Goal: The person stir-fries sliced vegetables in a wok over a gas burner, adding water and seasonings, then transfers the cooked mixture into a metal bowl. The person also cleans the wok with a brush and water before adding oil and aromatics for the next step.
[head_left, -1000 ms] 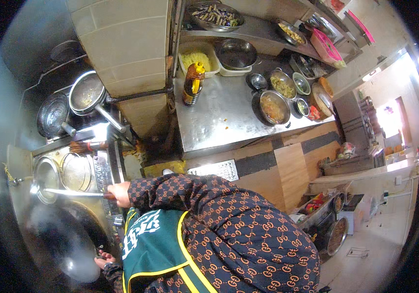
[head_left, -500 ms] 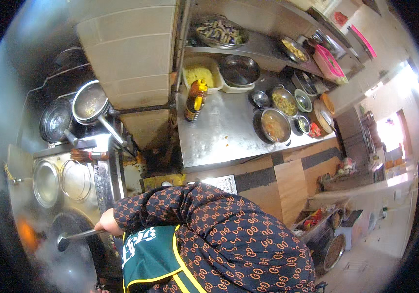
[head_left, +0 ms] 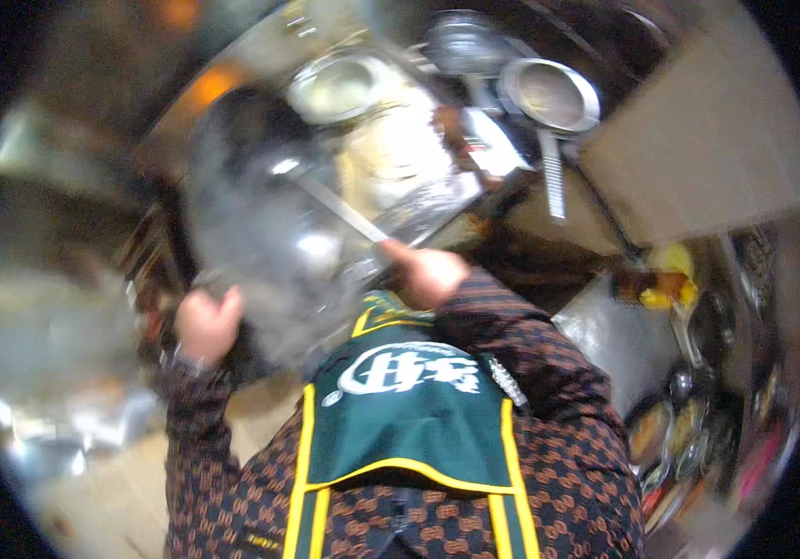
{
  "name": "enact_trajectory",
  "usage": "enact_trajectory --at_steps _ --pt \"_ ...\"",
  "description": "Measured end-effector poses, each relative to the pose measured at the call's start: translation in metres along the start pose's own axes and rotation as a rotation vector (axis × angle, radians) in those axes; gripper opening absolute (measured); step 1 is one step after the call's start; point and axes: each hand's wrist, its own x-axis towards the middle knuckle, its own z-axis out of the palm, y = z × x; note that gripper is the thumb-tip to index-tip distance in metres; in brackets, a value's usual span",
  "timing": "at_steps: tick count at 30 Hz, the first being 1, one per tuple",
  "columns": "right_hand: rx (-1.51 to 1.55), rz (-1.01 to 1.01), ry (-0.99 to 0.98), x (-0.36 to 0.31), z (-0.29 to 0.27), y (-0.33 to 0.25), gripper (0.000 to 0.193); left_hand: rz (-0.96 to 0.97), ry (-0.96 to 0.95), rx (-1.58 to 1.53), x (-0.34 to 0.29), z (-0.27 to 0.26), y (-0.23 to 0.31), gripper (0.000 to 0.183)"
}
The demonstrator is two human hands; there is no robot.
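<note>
My right hand (head_left: pixel 430 278) is closed round the end of a long-handled metal ladle (head_left: pixel 339 209). The ladle's head reaches into a large dark wok (head_left: pixel 223 210), through steam that blurs the wok's contents. At the wok's near left edge, my left hand (head_left: pixel 209 326) is curled with its thumb up. It appears to grip the wok there, though motion blur hides the exact hold.
An orange flame glow shows beyond the wok. Farther back stand a round pot (head_left: pixel 339 87) and a long-handled pan (head_left: pixel 549 96). To the right, a steel counter (head_left: pixel 619 326) bears a yellow-topped bottle (head_left: pixel 665 289) and several bowls of food.
My view has swung left from the counter to the stove, so the wok is now near the middle. My left hand has come into view; the ladle stays in my right hand.
</note>
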Motion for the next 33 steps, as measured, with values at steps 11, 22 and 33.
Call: enact_trajectory --at_steps 11,22,33 --pt "-0.105 0.0 0.132 -0.027 -0.004 0.002 0.071 0.326 -0.146 0.179 0.036 -0.028 0.063 0.027" --pt "-0.665 -0.211 0.043 0.012 -0.043 -0.023 0.066 -0.14 0.007 0.243 0.132 -0.031 -0.152 0.049" --pt "-0.62 0.106 0.693 -0.235 -0.178 0.013 0.032 -0.946 -0.081 -0.629 0.004 0.025 -0.216 0.037"
